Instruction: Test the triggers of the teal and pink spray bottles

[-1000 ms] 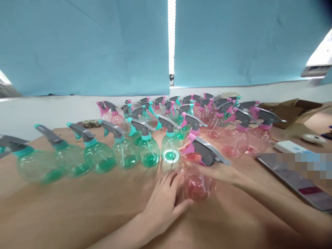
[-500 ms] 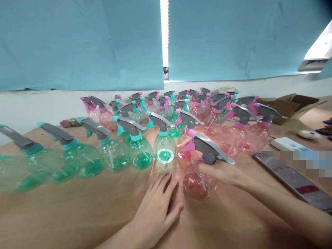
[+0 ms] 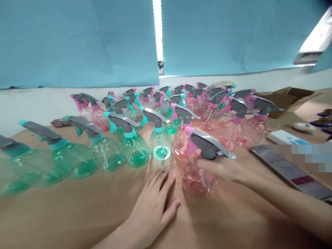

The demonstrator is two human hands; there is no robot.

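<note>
My right hand [image 3: 225,168] is wrapped round the neck of a clear pink spray bottle [image 3: 197,183] with a grey and pink trigger head. Some of its fingers are hidden behind the bottle. Palm down on the brown table [image 3: 85,214], my left hand [image 3: 151,202] lies with its fingers spread and holds nothing. Just beyond its fingertips stands a green spray bottle [image 3: 160,141] with a turquoise collar. Behind the held bottle is another pink spray bottle [image 3: 181,138], partly covered by it.
A row of green spray bottles [image 3: 110,154] runs to the left. Several pink and green bottles crowd the back. To the right lie a phone [image 3: 287,169], a white box [image 3: 282,137], a white mouse-like object [image 3: 304,127] and an open cardboard box [image 3: 287,102].
The camera view has shifted slightly, so most things sit a little further left and higher. My right hand keeps its hold on the pink spray bottle; my left hand stays flat.
</note>
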